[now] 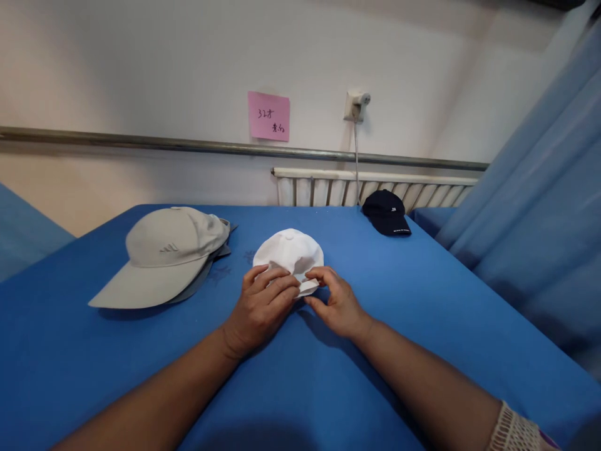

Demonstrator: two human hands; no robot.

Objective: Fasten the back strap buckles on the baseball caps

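A white cap [288,244] sits in the middle of the blue-covered table, its rear strap side facing me. My left hand [266,300] has its fingers closed over the cap's near left edge, partly covering the strap and opening. At the near right edge, my right hand [335,304] pinches the end of the white strap [308,287] between thumb and fingers. The cap's brim is out of sight behind the crown.
A light grey cap [162,244] rests on darker caps at the left. Far right lies a dark navy cap [385,210]. Behind the blue table [300,388] are a radiator [328,188], a metal rail [188,143] and a plugged-in cord. A blue curtain [539,207] hangs at right.
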